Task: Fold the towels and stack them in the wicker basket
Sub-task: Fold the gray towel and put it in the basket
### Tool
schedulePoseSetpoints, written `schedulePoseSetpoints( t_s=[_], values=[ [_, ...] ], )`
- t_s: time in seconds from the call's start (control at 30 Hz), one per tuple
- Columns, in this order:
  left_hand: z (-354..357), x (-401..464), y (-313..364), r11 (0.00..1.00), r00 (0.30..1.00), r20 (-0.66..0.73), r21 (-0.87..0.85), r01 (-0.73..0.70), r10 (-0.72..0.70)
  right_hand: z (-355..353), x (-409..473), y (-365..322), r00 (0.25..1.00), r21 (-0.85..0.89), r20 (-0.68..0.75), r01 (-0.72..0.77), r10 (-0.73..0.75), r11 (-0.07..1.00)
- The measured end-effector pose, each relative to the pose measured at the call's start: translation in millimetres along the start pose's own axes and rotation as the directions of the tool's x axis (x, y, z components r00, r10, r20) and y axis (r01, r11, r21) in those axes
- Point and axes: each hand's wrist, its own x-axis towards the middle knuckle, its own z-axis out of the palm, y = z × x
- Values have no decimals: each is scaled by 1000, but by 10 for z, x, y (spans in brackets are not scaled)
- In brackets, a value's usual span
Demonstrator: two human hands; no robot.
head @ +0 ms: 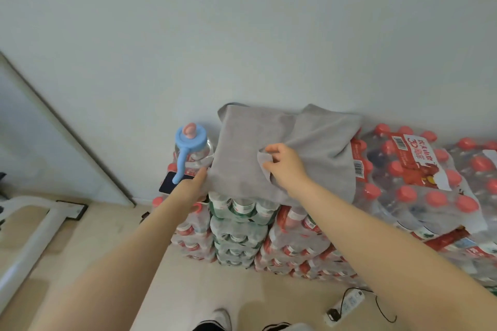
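Both hands (285, 166) on grey towel (242, 142)
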Motion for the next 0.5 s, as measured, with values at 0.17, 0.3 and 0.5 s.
schedulePoseSetpoints(
  t_s=[0.17,0.3,0.5],
  values=[
    [-170,85,15,976,999,36,-220,-4,13,28,-15,67,997,75,-48,-48,52,996],
    [-83,31,268,953,959,-88,-113,-280,271,-4,-53,94,990,244,-111,-61,91,968],
    [441,-277,790,812,798,158,-59,-580,581,-237,-184,-68,958,381,-273,24,87,924]
  ],
)
